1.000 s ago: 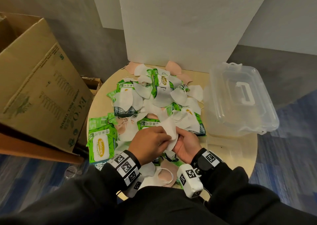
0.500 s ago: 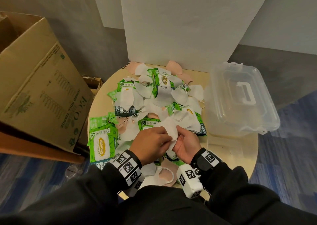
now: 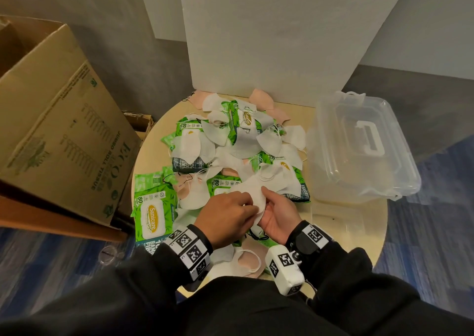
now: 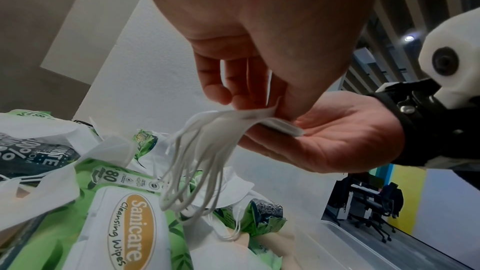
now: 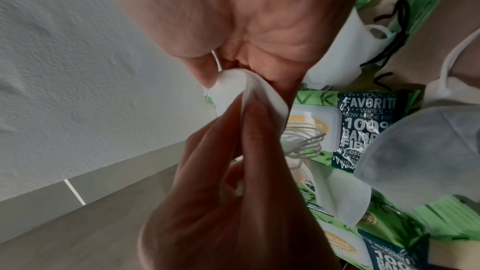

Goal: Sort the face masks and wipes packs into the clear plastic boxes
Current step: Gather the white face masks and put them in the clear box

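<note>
Both hands meet over the near side of a round table, holding a small stack of white face masks point(image 3: 252, 194). My left hand point(image 3: 228, 214) pinches the stack's edge point(image 4: 249, 116), ear loops dangling below. My right hand point(image 3: 275, 214) cups the stack from beneath, thumb on top point(image 5: 249, 98). A heap of white and pink masks point(image 3: 246, 143) and green Sanicare wipes packs point(image 3: 152, 214) covers the table. A clear plastic box point(image 3: 359, 148) with a white-handled lid stands at the right; another low clear box point(image 3: 336, 217) lies in front of it.
A large open cardboard box point(image 3: 56, 130) leans at the left of the table. A white foam board point(image 3: 277, 38) stands upright behind the heap. The round wooden table point(image 3: 372, 233) ends close to my body; blue carpet lies around it.
Both hands stay together on the mask stack; the fingers have shifted slightly, squaring the masks. Nothing else on the table has moved.
</note>
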{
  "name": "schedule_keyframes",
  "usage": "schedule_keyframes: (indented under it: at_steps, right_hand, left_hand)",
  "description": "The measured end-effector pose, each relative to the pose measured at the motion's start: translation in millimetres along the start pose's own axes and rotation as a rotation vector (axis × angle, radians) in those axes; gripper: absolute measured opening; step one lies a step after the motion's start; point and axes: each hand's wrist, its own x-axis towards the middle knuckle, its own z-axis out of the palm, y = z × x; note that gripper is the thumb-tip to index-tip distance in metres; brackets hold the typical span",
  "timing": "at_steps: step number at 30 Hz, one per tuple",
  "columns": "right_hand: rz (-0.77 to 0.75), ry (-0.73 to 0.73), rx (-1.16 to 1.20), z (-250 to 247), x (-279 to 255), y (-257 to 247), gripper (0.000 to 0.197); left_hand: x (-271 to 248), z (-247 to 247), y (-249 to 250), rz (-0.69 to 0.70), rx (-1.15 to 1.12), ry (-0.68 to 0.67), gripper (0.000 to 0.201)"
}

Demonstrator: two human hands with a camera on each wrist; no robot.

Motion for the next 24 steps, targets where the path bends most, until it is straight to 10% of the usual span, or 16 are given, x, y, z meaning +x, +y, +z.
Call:
schedule_keyframes:
  at_steps: [16,21,24]
  right_hand:
    - [-0.074,0.041,-0.198,-8,6,7,0.031]
    - [-0.098,-0.004,-0.396,-9,0,4,0.03]
    - [-0.076,-0.037,-0.459,-6,-7,-1,0.027]
  left_hand:
    - [0,-3,-10,-0.005,-0.143,-0.226,0.061]
    - [3,-4,-38,-0.489,-0.466,0.068,0.041]
    - [4,2,-53,-0.669,-0.93,-0.176,0.048]
